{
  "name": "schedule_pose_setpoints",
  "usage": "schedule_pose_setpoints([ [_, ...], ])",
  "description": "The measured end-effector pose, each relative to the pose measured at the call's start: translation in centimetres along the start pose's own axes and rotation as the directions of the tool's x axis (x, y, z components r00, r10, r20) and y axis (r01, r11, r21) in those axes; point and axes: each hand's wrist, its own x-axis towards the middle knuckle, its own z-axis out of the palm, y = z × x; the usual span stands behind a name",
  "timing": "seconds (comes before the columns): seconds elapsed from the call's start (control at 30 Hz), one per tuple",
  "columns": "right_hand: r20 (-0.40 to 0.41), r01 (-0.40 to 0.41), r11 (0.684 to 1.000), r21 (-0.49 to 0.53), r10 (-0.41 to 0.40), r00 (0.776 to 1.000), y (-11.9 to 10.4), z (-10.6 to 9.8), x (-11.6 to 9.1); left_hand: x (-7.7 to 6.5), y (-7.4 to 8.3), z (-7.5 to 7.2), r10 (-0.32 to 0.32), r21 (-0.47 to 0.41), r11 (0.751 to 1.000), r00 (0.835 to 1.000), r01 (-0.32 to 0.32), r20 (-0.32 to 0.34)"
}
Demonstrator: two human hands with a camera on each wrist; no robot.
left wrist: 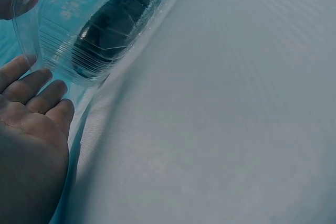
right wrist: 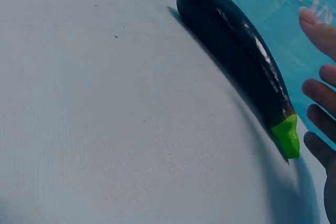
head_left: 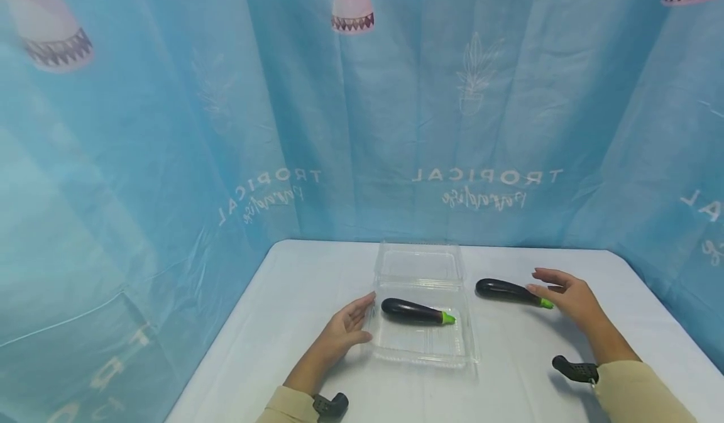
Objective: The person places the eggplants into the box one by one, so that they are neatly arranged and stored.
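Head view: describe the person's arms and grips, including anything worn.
The left sleeve and right sleeve are plain beige. A black, curved left attachment and a similar right attachment jut out at their ends. The left grip and right grip are bare hands, without gloves.

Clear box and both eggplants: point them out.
Clear box (head_left: 418,343): head view, bare part of its floor.
Eggplant in the box (head_left: 414,312): head view, middle of its dark body.
Eggplant outside the box (right wrist: 239,59): right wrist view, middle of its dark body.
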Motion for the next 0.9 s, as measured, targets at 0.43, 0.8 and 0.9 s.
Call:
schedule_pose_setpoints([
  [0.43, 0.052, 0.058, 0.997, -0.042, -0.055, 0.997, 1.0, 0.7, 0.2, -0.2, 0.1, 0.2, -0.012, 0.014, 1.0, 1.0, 0.012, -0.014],
  [0.8, 0.06, 0.084, 0.995, -0.056, -0.081, 0.995, 1.6, 0.8, 0.5, 0.0, -0.1, 0.1, 0.008, 0.018, 1.0, 1.0, -0.008, 0.002],
  [0.9, 0.053, 0.083, 0.994, -0.068, -0.08, 0.995, 1.8, 0.8, 0.5, 0.0, 0.0, 0.1, 0.011, 0.02, 1.0, 1.0, -0.012, 0.004],
])
